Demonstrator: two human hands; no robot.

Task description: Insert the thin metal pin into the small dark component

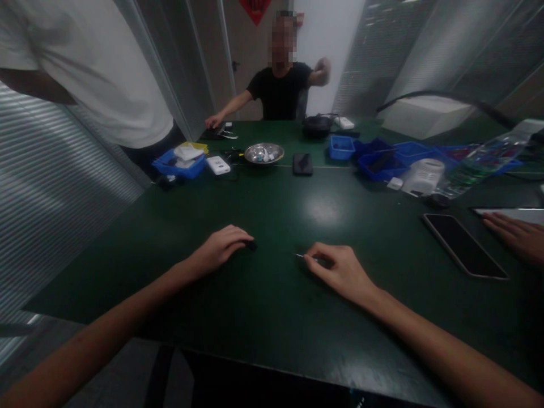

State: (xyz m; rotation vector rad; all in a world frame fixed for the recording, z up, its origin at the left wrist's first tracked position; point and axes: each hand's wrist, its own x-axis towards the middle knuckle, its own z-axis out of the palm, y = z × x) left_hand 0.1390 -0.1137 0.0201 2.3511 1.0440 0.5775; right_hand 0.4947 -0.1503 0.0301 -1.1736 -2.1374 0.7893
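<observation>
My left hand (225, 246) rests low over the green table (272, 209), its fingers closed on a small black object (251, 245) whose kind I cannot make out. To its right, my right hand (335, 263) pinches a thin, light metallic piece (299, 255) between thumb and fingertips. The tip of that piece points left toward the black object, with a gap of bare tabletop between them. The other end of the piece is hidden by my fingers.
A phone (465, 245) lies right of my right hand, near another person's hand (516, 232). Farther back stand a metal bowl (272, 161), a black device (302, 164), blue bins (341, 148) and a tilted plastic bottle (480, 164). A person (280, 90) sits opposite; another stands left.
</observation>
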